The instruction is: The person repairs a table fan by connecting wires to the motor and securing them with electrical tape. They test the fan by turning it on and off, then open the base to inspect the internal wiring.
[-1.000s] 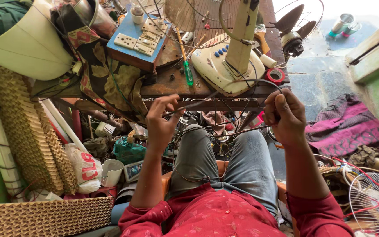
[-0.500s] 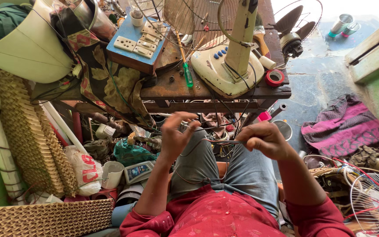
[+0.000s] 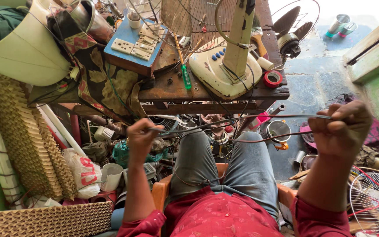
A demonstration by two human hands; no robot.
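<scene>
My left hand (image 3: 142, 139) pinches one end of a thin dark wire (image 3: 242, 119) above my left knee. My right hand (image 3: 345, 130) grips the other end far out to the right, so the wire stretches nearly straight across my lap. A second reddish strand (image 3: 264, 139) runs just below it toward my right hand. I sit on an orange chair (image 3: 159, 193) in jeans and a red shirt. In front of my knees stands a low wooden table (image 3: 207, 94) with a cream fan base (image 3: 224, 74) on it.
On the table lie a green-handled screwdriver (image 3: 185, 79), a red tape roll (image 3: 272, 79) and a blue board with switches (image 3: 132, 46). Woven mats (image 3: 27, 145) lean at left. A wire fan guard (image 3: 373, 197) lies at right. Clutter fills the floor under the table.
My hands were close together over my knees; now my right hand has swung far to the right and the left slightly left, pulling the wire taut between them.
</scene>
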